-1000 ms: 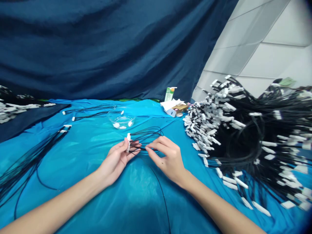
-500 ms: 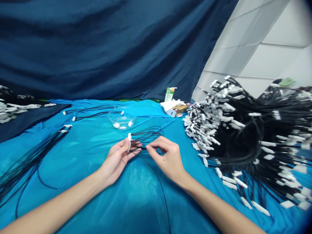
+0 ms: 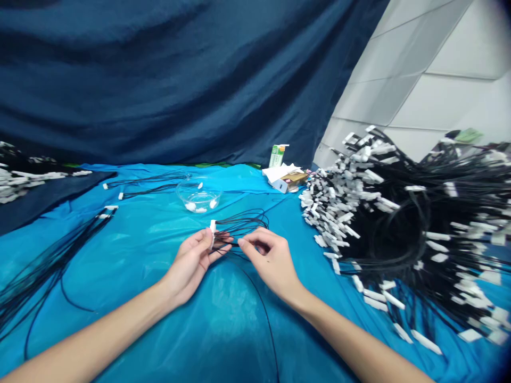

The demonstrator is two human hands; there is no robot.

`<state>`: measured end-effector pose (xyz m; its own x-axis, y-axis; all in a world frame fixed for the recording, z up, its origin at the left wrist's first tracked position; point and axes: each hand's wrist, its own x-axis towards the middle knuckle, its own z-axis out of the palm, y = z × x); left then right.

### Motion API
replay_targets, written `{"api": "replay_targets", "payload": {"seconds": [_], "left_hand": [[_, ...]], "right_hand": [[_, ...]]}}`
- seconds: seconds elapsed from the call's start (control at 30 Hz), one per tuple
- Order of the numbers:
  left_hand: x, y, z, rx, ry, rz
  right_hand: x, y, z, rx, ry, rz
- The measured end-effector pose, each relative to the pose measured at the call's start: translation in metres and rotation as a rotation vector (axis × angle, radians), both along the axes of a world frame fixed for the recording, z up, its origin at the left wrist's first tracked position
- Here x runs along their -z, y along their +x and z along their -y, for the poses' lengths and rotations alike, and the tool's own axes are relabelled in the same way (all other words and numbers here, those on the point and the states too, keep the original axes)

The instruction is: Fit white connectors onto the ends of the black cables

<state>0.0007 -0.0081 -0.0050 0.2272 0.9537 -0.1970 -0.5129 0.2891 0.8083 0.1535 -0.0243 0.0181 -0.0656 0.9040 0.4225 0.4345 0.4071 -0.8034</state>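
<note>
Between its thumb and fingers, my left hand [image 3: 191, 258] grips a white connector [image 3: 213, 227] held on end. Thin black wires [image 3: 243, 219] run rightward from that connector and loop round near my right hand [image 3: 271, 255]. The right thumb and forefinger are pinched on a black wire close to the connector; the exact contact point is partly hidden by the fingers. A single long black wire [image 3: 263, 306] trails from below the hands toward the front edge of the view.
Behind the hands stands a clear bowl [image 3: 203, 201] with several white pieces. Wire bundles with white connectors [image 3: 67, 244] lie left. A big heap of black wires [image 3: 383, 229] fills the right. A small open box [image 3: 287, 181] sits at the back on the blue sheet [image 3: 151, 340].
My right hand has shifted very slightly left, toward the connector. The left hand keeps its grip and has hardly moved.
</note>
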Motion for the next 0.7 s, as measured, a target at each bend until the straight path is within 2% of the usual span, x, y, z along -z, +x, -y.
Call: {"api": "replay_targets", "payload": {"seconds": [0.27, 0.7], "left_hand": [[0.0005, 0.0016, 0.0048, 0.073, -0.046, 0.027], [-0.0015, 0.0048, 0.0080, 0.079, -0.106, 0.104]], "right_hand": [[-0.0001, -0.0010, 0.0016, -0.027, 0.236, 0.058], [0.0084, -0.0051, 0.0007, -0.065, 0.283, 0.134]]}}
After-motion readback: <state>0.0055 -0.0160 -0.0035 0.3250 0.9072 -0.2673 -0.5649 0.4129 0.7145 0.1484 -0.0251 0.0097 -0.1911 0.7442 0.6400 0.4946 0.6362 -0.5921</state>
